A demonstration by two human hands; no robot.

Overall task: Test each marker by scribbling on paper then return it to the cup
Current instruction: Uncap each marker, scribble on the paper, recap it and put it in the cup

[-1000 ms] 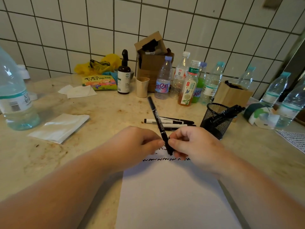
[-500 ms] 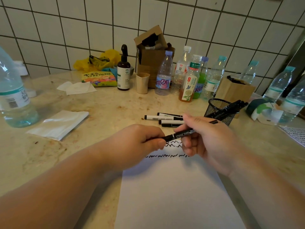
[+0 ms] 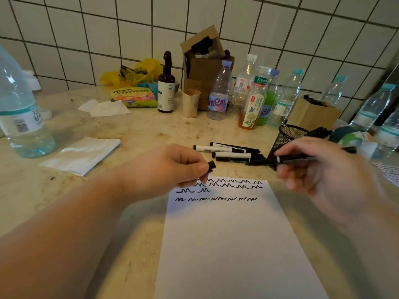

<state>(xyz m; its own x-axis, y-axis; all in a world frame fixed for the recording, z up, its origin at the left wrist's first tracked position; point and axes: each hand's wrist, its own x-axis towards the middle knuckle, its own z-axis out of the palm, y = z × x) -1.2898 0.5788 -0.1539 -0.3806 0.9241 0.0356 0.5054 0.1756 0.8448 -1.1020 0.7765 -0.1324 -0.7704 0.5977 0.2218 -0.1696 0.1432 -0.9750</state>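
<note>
The slim black marker with a white band near its tip point(image 3: 302, 159) lies almost level across the right of the frame, its long axis running left to right, tip end toward the centre and tail end toward the right edge. The right hand point(image 3: 319, 169) grips it, fingers curled round the barrel, just in front of the black wire-mesh pen cup point(image 3: 287, 137). The small black cap point(image 3: 211, 165) sits well apart from it, pinched in the curled fingers of the left hand point(image 3: 170, 167) at the centre of the frame, above the top edge of the white sheet of paper point(image 3: 233, 244).

So the bare tip points left, toward the cap and toward the rows of black zigzag scribbles point(image 3: 218, 189) at the top of the sheet. The right hand is the nearer one to both the cup and the free paper below the scribbles. By my judgement the coming move is to bring that tip down and leftward onto the paper for a test scribble.

Against the earlier frames, the hands have separated: half a second ago both met on the marker over the scribbles; now the cap is off and the marker has swung right, toward the cup. Several more black and white markers point(image 3: 228, 152) lie on the beige stone table point(image 3: 151, 130) behind the sheet.
</note>
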